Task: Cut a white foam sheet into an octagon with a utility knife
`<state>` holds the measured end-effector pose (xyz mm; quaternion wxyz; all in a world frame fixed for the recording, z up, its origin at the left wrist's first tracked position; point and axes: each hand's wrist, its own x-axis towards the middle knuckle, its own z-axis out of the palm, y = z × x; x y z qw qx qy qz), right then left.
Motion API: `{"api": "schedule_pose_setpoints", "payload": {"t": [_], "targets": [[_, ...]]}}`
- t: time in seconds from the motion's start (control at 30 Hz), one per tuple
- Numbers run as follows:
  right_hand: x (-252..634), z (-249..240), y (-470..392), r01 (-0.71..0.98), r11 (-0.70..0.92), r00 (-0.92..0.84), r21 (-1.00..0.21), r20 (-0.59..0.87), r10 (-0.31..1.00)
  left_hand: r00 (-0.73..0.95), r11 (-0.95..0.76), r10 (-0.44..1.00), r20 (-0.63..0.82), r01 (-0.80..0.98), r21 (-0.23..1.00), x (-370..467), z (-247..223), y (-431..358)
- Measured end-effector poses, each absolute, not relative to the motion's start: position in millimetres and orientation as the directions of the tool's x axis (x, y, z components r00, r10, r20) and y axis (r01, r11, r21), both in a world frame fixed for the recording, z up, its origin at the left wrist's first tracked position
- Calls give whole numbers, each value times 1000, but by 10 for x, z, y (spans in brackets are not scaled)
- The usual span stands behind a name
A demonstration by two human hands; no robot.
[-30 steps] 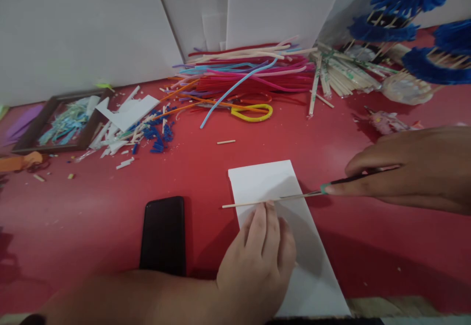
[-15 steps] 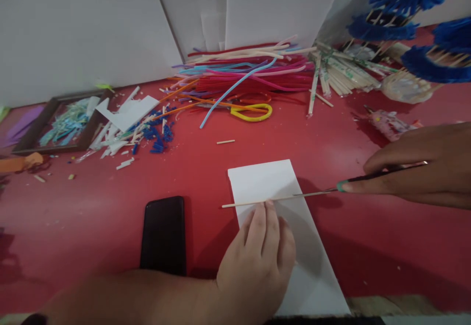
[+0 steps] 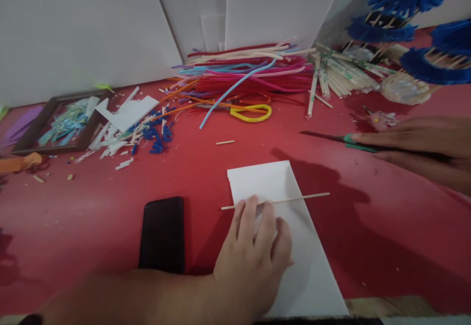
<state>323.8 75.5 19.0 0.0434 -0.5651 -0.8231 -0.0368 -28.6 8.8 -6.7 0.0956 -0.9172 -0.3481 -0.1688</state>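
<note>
Left hand (image 3: pixel 253 251) pressing thin wooden stick (image 3: pixel 287 199) flat on white foam sheet (image 3: pixel 309 271), fingers spread. Right hand (image 3: pixel 419 148), closed around green-tipped blade tool (image 3: pixel 342 139), now lifted away from stick. Cut probably finished.

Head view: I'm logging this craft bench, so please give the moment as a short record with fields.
left hand: fingertips press a thin wooden stick onto a white sheet
right hand: holds a green-handled blade tool above the red table, clear of the stick
beside sheet: black phone
behind: pipe cleaners, yellow-handled scissors
</note>
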Motion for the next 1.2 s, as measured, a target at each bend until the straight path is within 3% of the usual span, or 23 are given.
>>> {"api": "schedule_pose_setpoints", "payload": {"t": [0.13, 0.27, 0.43, 0.6, 0.73, 0.83, 0.97, 1.2], "targets": [[3091, 11, 732, 894, 445, -447, 52, 165, 879, 714, -749, 599, 363, 660, -61, -288, -69, 106], [2970, -238, 645, 915, 383, -402, 124, 315, 859, 741, -769, 575, 346, 634, -81, -291, -57, 117], [2983, -345, 672, 887, 411, -460, 209, 455, 762, 792, -802, 592, 150, 597, 8, -362, 68, 169], [2717, -190, 684, 793, 606, -536, 58, 539, 650, 859, -848, 511, 34, 498, 181, -485, 223, 653], [2335, -95, 675, 633, 773, -681, -36, 450, 578, 907, -816, 391, -158, 421, 397, -595, 261, 1162], [2207, -109, 697, 561, 807, -722, -185, 367, 586, 897, -755, 379, -227, 441, 485, -698, 234, 1318], [2312, -225, 717, 577, 778, -703, -249, 332, 629, 870, -711, 425, -248, 491, 504, -818, 177, 1276], [2637, -398, 646, 691, 699, -589, -183, 417, 692, 820, -729, 539, -192, 569, 381, -837, 138, 1082]]}}
